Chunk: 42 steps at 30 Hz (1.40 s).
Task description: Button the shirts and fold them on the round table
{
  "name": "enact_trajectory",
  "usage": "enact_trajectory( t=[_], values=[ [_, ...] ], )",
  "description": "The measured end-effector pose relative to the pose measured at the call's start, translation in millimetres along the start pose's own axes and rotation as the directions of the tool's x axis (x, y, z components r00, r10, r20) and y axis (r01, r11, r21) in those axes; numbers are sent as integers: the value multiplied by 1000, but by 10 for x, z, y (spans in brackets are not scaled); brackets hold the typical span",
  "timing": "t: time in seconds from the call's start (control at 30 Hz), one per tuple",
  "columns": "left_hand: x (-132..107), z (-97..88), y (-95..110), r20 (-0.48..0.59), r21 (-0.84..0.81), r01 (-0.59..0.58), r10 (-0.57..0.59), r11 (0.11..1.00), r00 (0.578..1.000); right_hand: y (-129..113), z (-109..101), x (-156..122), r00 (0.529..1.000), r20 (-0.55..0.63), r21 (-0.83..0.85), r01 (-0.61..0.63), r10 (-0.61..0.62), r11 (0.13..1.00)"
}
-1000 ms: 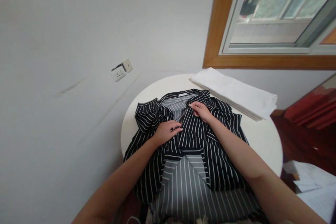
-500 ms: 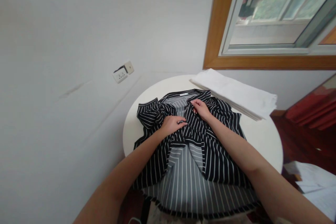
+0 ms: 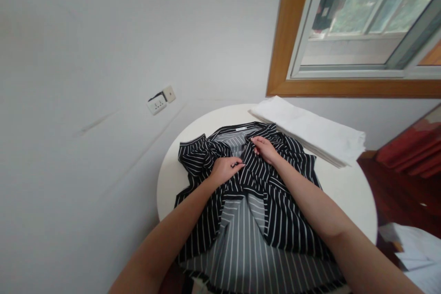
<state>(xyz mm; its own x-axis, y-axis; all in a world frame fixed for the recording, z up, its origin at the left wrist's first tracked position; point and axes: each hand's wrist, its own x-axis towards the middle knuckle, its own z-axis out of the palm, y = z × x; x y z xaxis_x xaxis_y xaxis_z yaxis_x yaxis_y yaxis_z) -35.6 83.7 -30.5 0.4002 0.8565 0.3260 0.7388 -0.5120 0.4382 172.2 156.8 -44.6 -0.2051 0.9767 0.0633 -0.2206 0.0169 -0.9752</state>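
A black shirt with white stripes (image 3: 289, 220) lies spread on a round white table (image 3: 172, 179), its collar toward the wall and its hem hanging over the near edge. The front falls open below, showing the grey inner side of the back. My left hand (image 3: 225, 168) pinches the front edge of the shirt near the middle. Slightly higher and to the right, my right hand (image 3: 263, 148) is closed on the front edge below the collar. Fingertips of both hands are partly hidden in the cloth.
A stack of folded white sheets (image 3: 310, 131) rests at the table's back right. The wall with a socket (image 3: 157, 104) stands close on the left, a wood-framed window (image 3: 344, 87) behind. White papers (image 3: 416, 248) and red fabric (image 3: 413, 147) are at the right.
The view has tilted slightly, so the table and shirt sit a little lower in the picture. Both hands keep nearly the same places on the shirt front.
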Motion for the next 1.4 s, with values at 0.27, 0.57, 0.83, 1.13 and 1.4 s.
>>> enact_trajectory(
  t=[0.27,0.57,0.83,1.13,1.4],
  values=[
    [-13,16,-22,-6,71,16,-15,997,1000,-12,-23,10,998,-48,73,-24,28,997],
    [-28,-203,32,103,286,-127,101,950,990,-124,23,-106,996,-76,-171,33,-47,985],
    [-345,-445,406,-53,79,-156,161,985,986,-697,415,-1022,848,493,-775,529,-193,344],
    [-887,-42,574,-46,-312,110,-130,944,990,-209,437,-1598,885,454,-768,450,-107,456],
    [-923,-38,594,12,-264,81,-80,961,997,-232,300,-1485,891,449,-611,363,-70,703]
  ],
)
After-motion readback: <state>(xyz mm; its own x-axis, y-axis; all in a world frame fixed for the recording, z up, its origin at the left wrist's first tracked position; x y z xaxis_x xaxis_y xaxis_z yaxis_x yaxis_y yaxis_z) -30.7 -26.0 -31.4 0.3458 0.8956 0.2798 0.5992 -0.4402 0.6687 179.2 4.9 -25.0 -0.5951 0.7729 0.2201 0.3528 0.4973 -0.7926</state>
